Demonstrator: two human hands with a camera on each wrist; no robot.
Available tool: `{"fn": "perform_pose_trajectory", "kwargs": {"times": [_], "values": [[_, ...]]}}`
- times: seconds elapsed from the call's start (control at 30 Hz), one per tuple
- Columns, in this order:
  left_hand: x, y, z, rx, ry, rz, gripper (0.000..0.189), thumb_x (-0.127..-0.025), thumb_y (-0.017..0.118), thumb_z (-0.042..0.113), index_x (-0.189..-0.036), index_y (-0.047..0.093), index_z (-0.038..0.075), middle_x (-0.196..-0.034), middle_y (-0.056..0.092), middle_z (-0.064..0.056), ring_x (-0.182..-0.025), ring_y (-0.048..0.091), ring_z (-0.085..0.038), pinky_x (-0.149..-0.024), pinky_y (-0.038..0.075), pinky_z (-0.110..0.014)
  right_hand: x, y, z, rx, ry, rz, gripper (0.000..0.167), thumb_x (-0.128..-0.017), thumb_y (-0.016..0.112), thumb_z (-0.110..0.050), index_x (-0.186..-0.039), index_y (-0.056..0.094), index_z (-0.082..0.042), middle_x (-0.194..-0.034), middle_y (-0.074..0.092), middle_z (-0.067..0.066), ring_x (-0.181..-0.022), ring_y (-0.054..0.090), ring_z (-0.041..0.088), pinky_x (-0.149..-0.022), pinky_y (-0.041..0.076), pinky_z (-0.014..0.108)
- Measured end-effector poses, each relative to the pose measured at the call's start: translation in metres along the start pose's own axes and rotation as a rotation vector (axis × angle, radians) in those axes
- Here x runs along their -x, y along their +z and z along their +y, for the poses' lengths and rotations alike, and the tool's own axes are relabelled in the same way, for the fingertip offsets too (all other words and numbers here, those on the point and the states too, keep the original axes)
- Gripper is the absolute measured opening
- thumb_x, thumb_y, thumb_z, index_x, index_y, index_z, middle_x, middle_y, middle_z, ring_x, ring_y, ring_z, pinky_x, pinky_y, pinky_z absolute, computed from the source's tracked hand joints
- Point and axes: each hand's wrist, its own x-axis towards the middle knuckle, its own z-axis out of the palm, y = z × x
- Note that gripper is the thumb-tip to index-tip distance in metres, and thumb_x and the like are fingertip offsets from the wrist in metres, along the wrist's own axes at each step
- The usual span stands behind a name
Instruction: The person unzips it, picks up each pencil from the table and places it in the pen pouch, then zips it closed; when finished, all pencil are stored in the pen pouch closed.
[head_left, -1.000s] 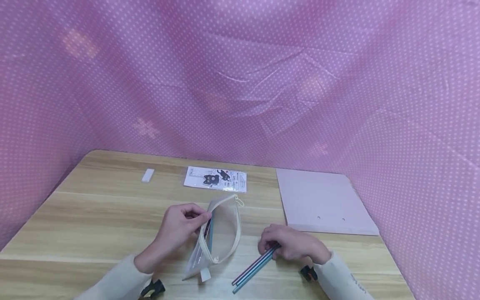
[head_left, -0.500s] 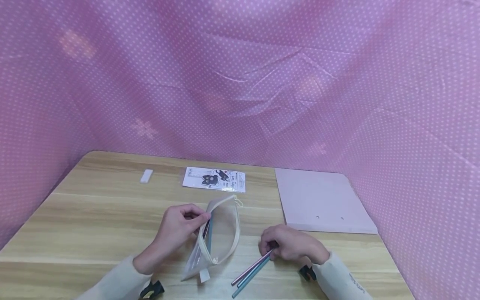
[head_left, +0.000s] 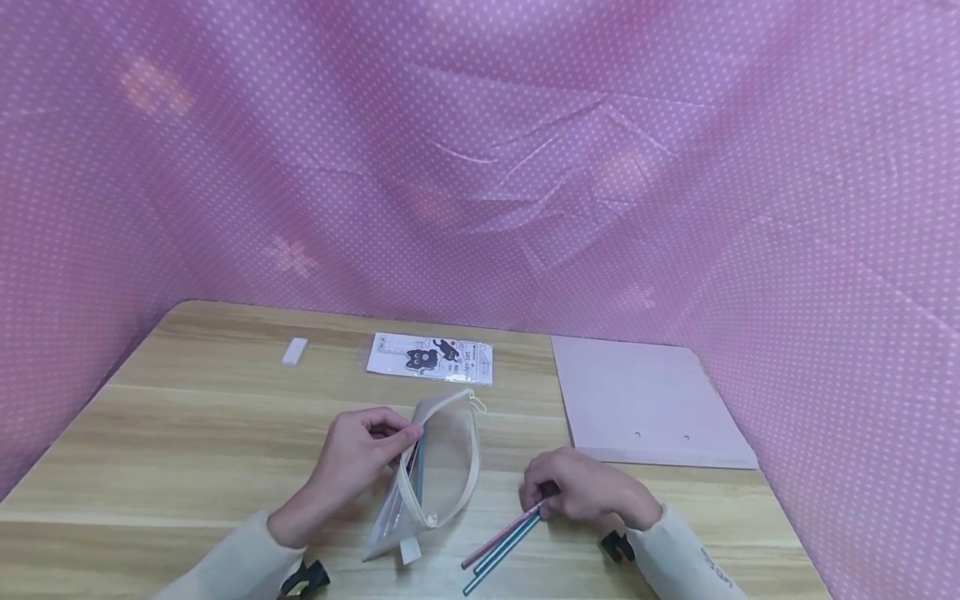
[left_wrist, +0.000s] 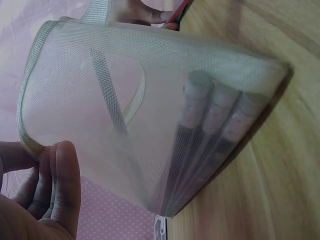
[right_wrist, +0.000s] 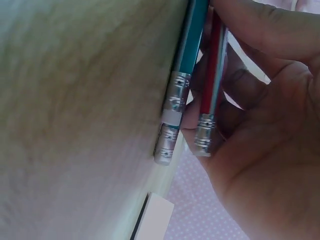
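A cream mesh zip pouch (head_left: 392,518) stands at the front middle of the table, its mouth gaping. My left hand (head_left: 363,454) pinches the left side of its zipped rim between thumb and fingers. Through the mesh in the left wrist view, several pencils (left_wrist: 195,107) with pale ends lie along the bottom. To the right of the pouch, my right hand (head_left: 577,487) holds a red pencil (right_wrist: 213,75) in its fingers, low over the wood. Teal pencils (right_wrist: 192,45) lie close alongside it, their far ends hidden under the hand.
A white eraser (head_left: 295,351) lies at the back left. Behind the pouch is a ruler set packet (head_left: 431,358) with black cats. A pale pink folder (head_left: 645,400) covers the back right of the wooden table (head_left: 187,433). A pink dotted curtain (head_left: 480,208) hangs behind.
The pencils at my right hand have gone from a tight bundle to slightly spread, with the red one apart from the teal ones. My left hand and the pouch have stayed put.
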Motion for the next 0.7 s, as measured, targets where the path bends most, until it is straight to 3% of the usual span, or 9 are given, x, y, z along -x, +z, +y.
{"fn": "perform_pose_trajectory", "kwargs": {"times": [0.37, 0.7], "values": [[-0.0001, 0.0, -0.0009, -0.013, 0.0, 0.001, 0.013, -0.086, 0.081, 0.018, -0.091, 0.077, 0.007, -0.081, 0.075, -0.007, -0.067, 0.067, -0.013, -0.06, 0.059, -0.025, 0.0037, -0.0068, -0.0018, -0.107, -0.101, 0.092, 0.026, -0.083, 0.077, -0.004, -0.097, 0.076, -0.027, -0.091, 0.072, -0.013, -0.08, 0.061, -0.002, -0.072, 0.056, 0.019], [0.0004, -0.0004, 0.0011, -0.024, -0.014, -0.004, 0.013, -0.086, 0.081, 0.02, -0.09, 0.077, 0.008, -0.083, 0.075, -0.006, -0.069, 0.067, -0.013, -0.062, 0.06, -0.026, 0.0021, -0.0075, -0.0061, -0.268, -0.033, 0.123, 0.012, -0.087, 0.076, -0.01, -0.098, 0.075, -0.015, -0.084, 0.073, -0.005, -0.076, 0.063, 0.0, -0.07, 0.058, 0.022]]}}
